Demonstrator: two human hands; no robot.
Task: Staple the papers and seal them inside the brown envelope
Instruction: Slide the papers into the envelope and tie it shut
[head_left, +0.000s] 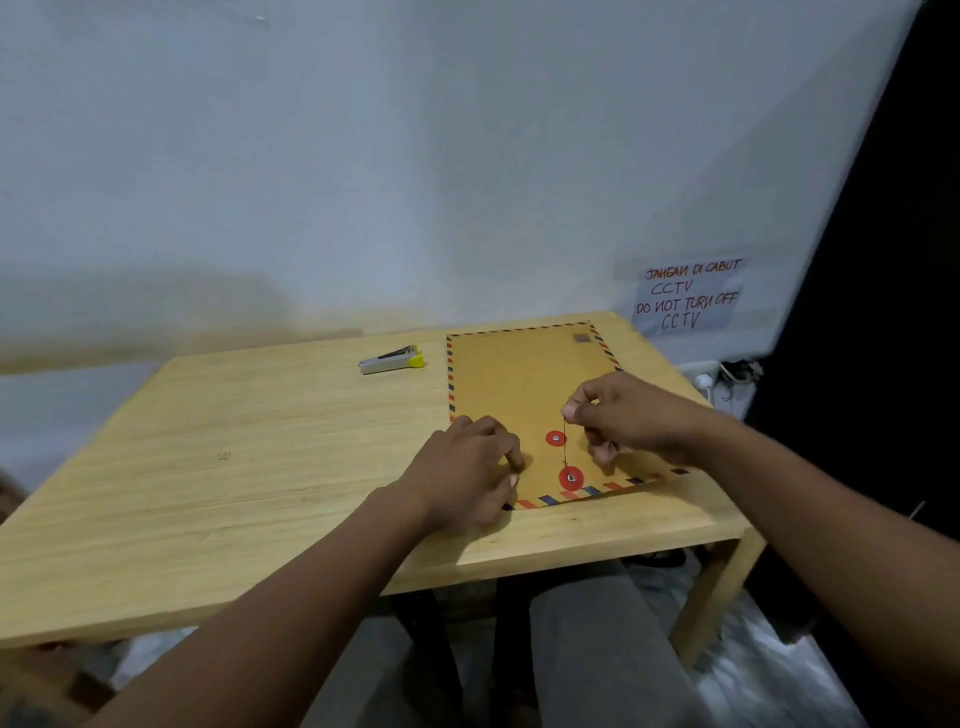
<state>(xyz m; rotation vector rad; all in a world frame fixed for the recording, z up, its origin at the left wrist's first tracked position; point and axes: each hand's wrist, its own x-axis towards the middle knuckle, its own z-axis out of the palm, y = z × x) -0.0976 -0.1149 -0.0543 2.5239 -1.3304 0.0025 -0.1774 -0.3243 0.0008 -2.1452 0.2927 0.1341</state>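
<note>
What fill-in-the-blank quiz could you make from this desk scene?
1. The right hand pinches a thin ____ running up from the nearer red disc.
2. The stapler lies on the wooden table, to the ____ of the brown envelope.
3. The envelope carries ____ red discs.
Missing words: string, left, two.

The left hand (462, 478) hides a near corner of the envelope (519, 384), whose grey mark (583, 338) blurs beyond reading
</note>
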